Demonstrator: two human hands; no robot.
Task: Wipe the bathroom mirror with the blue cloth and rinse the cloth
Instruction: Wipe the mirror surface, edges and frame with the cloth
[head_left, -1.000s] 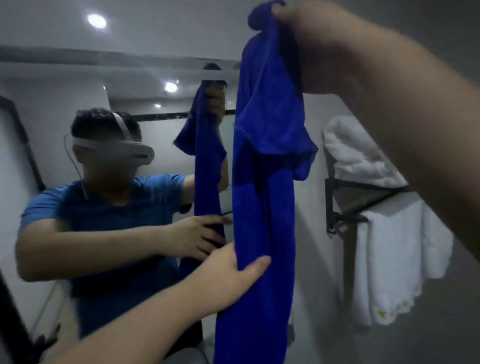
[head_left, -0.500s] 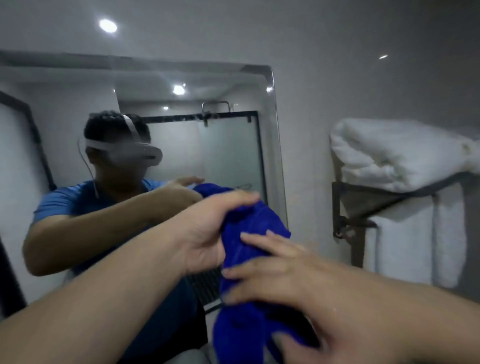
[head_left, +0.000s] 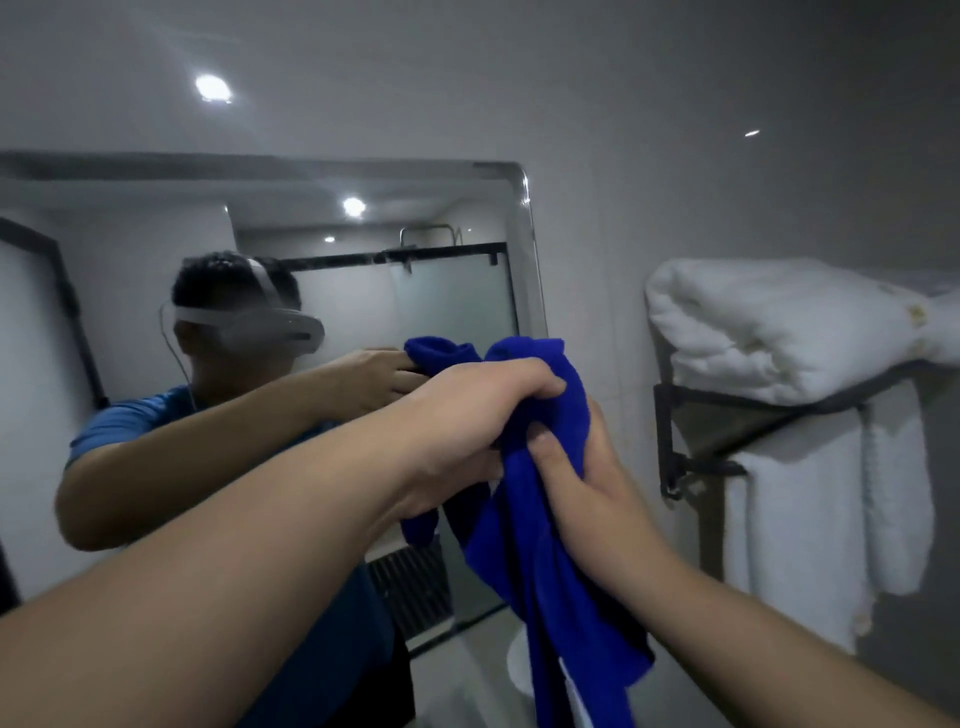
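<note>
**Both hands gripping a blue cloth at the bathroom mirror**

On the left, a wall mirror (head_left: 130, 291), reflecting a person in a blue shirt and head-worn camera. At centre, left hand (head_left: 467, 415) closed over the bunched top of the blue cloth (head_left: 540, 545), held up close to the mirror's right edge; contact with the glass cannot be told. Just right, right hand (head_left: 587, 478) clamped on the same cloth from below, thumb pressed into the fabric, loose end hanging down. Further right, a dark wall rack (head_left: 691, 457) holding a folded white towel (head_left: 779, 327) on its shelf; more white towels (head_left: 810, 530) draped from its bar.
</note>
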